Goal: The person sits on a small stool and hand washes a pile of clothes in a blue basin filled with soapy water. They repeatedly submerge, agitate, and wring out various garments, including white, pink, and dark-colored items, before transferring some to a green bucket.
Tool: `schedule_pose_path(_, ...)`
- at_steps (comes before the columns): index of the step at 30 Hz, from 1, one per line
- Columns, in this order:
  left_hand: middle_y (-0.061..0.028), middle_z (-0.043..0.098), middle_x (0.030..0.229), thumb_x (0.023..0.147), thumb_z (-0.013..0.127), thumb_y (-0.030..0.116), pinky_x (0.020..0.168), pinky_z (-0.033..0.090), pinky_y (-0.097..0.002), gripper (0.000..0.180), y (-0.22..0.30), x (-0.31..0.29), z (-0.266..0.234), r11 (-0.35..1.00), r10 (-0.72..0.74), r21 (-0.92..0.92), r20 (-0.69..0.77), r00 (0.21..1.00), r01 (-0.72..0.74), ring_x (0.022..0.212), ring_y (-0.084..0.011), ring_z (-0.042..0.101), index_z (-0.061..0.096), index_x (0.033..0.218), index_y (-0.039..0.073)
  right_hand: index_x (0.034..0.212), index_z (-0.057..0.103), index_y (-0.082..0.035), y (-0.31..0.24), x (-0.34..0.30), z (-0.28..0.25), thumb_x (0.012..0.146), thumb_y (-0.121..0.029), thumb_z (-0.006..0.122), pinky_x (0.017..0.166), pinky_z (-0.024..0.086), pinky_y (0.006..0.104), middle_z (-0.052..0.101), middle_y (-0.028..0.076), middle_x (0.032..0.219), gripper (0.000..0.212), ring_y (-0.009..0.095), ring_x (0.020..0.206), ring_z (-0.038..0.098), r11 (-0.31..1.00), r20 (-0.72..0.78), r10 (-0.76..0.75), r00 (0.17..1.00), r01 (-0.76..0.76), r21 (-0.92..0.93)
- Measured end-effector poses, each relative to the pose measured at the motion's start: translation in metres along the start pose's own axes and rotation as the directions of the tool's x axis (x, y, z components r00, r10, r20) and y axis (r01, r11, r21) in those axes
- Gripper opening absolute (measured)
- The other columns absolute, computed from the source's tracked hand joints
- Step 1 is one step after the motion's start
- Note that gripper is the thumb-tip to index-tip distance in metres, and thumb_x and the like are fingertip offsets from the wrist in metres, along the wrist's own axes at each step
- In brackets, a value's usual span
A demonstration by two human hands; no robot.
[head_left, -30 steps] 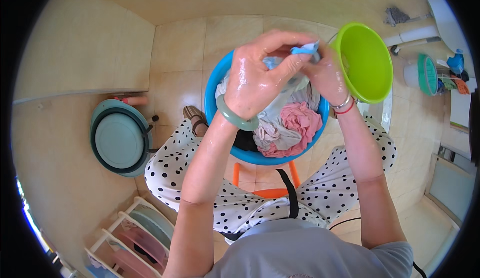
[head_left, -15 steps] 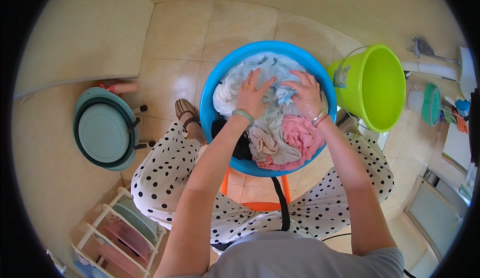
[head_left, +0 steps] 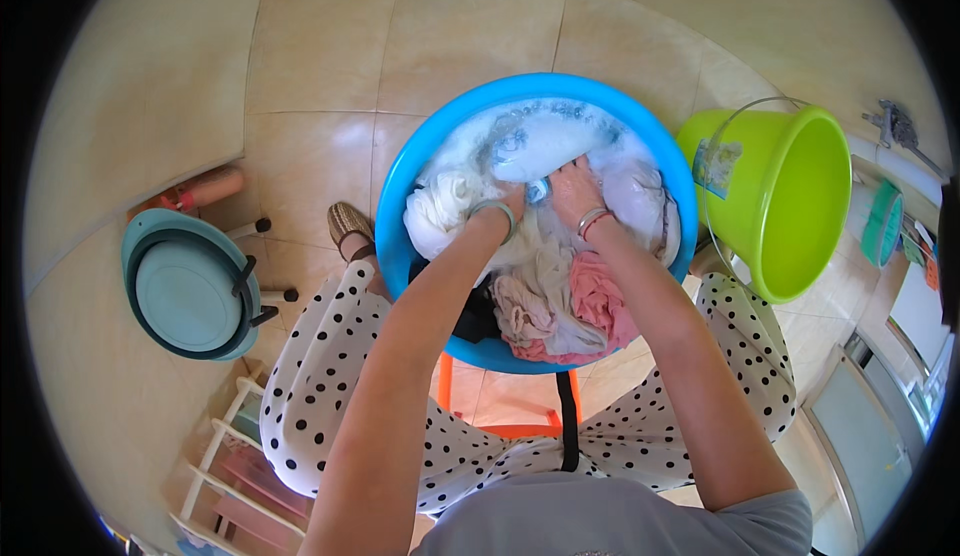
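Observation:
A round blue basin [head_left: 395,216] holds sudsy water and wet laundry. My left hand [head_left: 513,199] reaches into the white cloth in the middle, its fingers hidden. Beside it, my right hand [head_left: 575,194] is bent down into the same white garment [head_left: 548,156], fingers close together and closed on the wet fabric. Between the two hands shows a small blue-and-white patch [head_left: 538,191]. A bunched white cloth [head_left: 437,214] lies left of my left hand. Nearer me are a pink cloth [head_left: 598,296], a beige cloth [head_left: 527,306] and a black cloth [head_left: 477,318].
A lime-green bucket [head_left: 800,206] with a wire handle stands to the right of the basin. On the left is a grey-green folding basin [head_left: 190,291]. Under the blue basin shows an orange stool [head_left: 515,431]. A white rack [head_left: 215,476] stands at the lower left.
Both hands have gone from spread fingers on top of the laundry to down inside it, closer together. The white fabric at the far side now bulges up amid more foam.

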State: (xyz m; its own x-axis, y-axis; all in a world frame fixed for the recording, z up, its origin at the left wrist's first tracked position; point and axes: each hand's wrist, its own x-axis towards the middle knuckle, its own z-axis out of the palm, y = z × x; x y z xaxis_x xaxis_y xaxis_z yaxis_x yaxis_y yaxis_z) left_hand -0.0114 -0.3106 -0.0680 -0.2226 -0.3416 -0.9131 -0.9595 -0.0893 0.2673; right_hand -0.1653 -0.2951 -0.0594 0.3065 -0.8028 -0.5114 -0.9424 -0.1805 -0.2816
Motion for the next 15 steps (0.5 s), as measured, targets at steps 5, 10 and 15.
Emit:
schedule_pose_path(5, -0.0166, 0.046, 0.134, 0.087, 0.052, 0.023, 0.101, 0.033, -0.049, 0.052, -0.016, 0.037, 0.002, 0.987, -0.022, 0.158, 0.013, 1.0, 0.02, 0.121, -0.0375, 0.044, 0.041, 0.134, 0.006, 0.112, 0.062, -0.003, 0.004, 0.027, 0.008, 0.078, -0.012, 0.059, 0.084, 0.049, 0.0453, 0.058, 0.021, 0.114, 0.036, 0.036, 0.105, 0.058, 0.955, 0.387, 0.02, 0.922, 0.098, -0.281)
schedule_pose_path(10, -0.0164, 0.05, 0.131, 0.085, 0.054, 0.021, 0.096, 0.04, -0.0468, 0.05, -0.014, 0.044, -0.018, 0.966, 0.037, 0.254, -0.001, 0.999, -0.035, 0.116, -0.0378, 0.049, 0.045, 0.132, 0.008, 0.11, 0.066, -0.005, 0.029, 0.04, 0.018, 0.079, -0.022, 0.059, 0.093, 0.042, 0.0446, 0.059, 0.018, 0.119, 0.036, 0.031, 0.109, 0.056, 0.97, 0.308, 0.15, 0.94, -0.079, -0.232)
schedule_pose_path(15, -0.0169, 0.05, 0.13, 0.084, 0.057, 0.018, 0.097, 0.04, -0.0446, 0.045, 0.006, -0.009, 0.005, 0.987, 0.117, -0.02, -0.587, 0.801, -0.16, 0.118, -0.0366, 0.048, 0.05, 0.129, 0.014, 0.109, 0.065, -0.008, 0.023, 0.023, -0.001, 0.078, -0.014, 0.058, 0.098, 0.038, 0.0432, 0.061, 0.012, 0.118, 0.032, 0.031, 0.114, 0.052, 0.97, 0.175, -0.165, 0.971, 0.192, -0.151)
